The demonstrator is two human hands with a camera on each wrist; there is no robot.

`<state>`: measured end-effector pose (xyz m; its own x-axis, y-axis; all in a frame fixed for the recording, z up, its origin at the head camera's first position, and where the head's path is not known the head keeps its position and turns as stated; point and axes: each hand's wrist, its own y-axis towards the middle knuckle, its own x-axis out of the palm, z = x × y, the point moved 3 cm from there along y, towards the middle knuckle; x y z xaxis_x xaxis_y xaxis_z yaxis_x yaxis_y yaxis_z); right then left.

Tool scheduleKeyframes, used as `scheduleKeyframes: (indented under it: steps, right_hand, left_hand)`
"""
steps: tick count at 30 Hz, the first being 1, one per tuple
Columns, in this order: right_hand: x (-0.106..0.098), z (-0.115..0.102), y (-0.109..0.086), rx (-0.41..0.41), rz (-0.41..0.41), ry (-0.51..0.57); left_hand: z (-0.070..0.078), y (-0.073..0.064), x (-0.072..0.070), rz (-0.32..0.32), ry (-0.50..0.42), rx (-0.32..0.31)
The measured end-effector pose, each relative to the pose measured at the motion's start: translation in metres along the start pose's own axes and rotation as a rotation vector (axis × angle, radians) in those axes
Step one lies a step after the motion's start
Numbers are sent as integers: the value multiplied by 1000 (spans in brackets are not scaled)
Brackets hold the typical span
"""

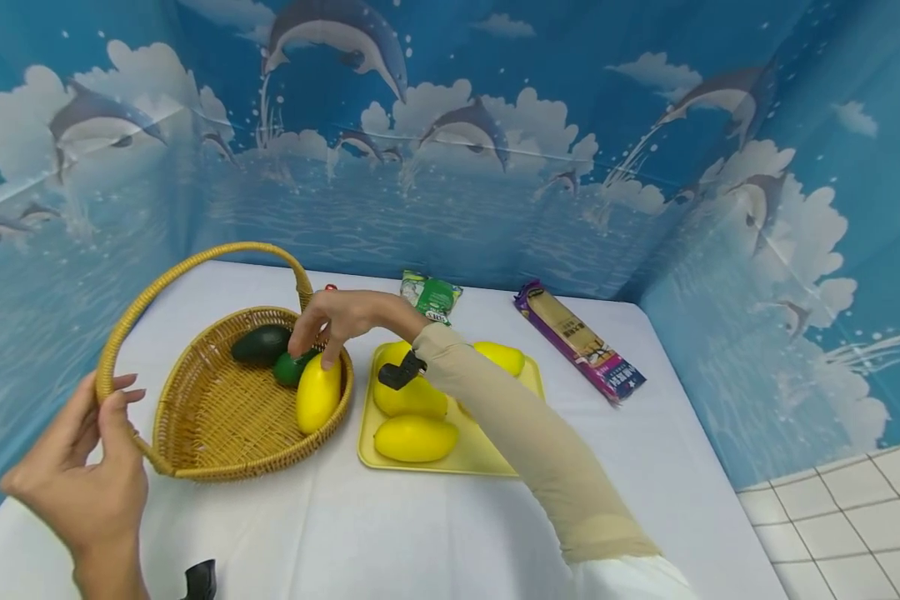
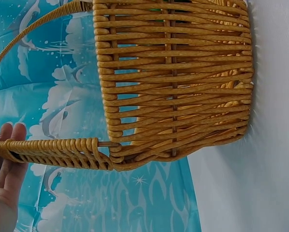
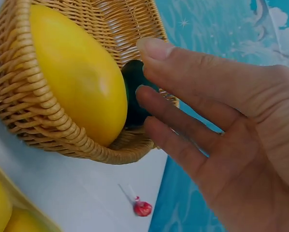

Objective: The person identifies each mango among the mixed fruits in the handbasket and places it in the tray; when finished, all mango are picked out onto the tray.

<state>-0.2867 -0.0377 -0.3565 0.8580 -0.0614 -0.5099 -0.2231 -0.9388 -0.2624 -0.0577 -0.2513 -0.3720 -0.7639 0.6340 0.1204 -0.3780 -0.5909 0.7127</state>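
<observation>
My left hand (image 1: 93,475) holds the handle of a woven wicker basket (image 1: 221,408) at its left side; the left wrist view shows the fingers at the wrapped handle (image 2: 57,152). Inside the basket lie a dark avocado (image 1: 261,344), a second, greener fruit (image 1: 292,369) beside it and a yellow mango (image 1: 318,398) against the right wall. Over these last two hovers my right hand (image 1: 345,317), thumb and fingers apart and loosely bent. In the right wrist view its fingertips overlap a dark green fruit (image 3: 135,92) behind the mango, with nothing pinched between them.
Right of the basket a yellow tray (image 1: 487,458) bears several mangoes (image 1: 416,439), partly covered by the right sleeve. Behind stand a green packet (image 1: 431,298) and a long purple noodle package (image 1: 581,342). A red lollipop (image 3: 142,208) lies behind the basket.
</observation>
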Motion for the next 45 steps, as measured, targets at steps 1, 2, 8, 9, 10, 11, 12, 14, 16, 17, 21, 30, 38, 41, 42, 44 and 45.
scheduleKeyframes:
  steps: [1, 2, 8, 9, 10, 11, 12, 14, 16, 17, 21, 30, 38, 41, 42, 44, 45]
  right_hand:
    - [0, 2, 4, 6, -6, 19]
    - [0, 3, 7, 11, -15, 39]
    - [3, 11, 20, -8, -75, 59]
    - [3, 11, 21, -13, -81, 48]
    - [4, 12, 23, -18, -87, 43]
    - [5, 13, 24, -18, -91, 39]
    - [6, 13, 25, -17, -95, 42]
    - [7, 14, 27, -10, -98, 35]
    - [9, 14, 27, 7, -94, 15]
    - [10, 14, 27, 14, -93, -5]
    - [12, 12, 25, 39, -81, -87]
    - [16, 13, 24, 90, -72, -84]
    - [16, 12, 22, 30, -36, -84]
    - [14, 11, 21, -7, -1, -99]
    - [14, 11, 20, -15, 13, -102]
    - [13, 10, 17, -26, 33, -102]
    - [13, 9, 16, -35, 39, -97]
  left_hand:
    - [-1, 0, 0, -3, 10, 2]
    - [-1, 1, 0, -7, 22, 4]
    - [-5, 0, 0, -11, 8, 1]
    - [-5, 0, 0, -6, -9, -1]
    - [-5, 0, 0, -6, -13, -1]
    - [-5, 0, 0, -4, -16, -2]
    - [-4, 0, 0, 0, -21, -2]
    - [-4, 0, -1, 1, -12, 0]
    - [-4, 0, -1, -1, -2, 1]
    - [-3, 1, -1, 0, -5, 1]
    - [-2, 1, -1, 7, -18, -2]
    - [0, 0, 0, 4, -15, -4]
    - [2, -1, 2, 15, -55, -10]
    - [2, -1, 1, 13, -39, -11]
    - [2, -1, 1, 12, -34, -12]
    - [2, -1, 1, 12, -34, -17]
    - [2, -1, 1, 10, -32, -18]
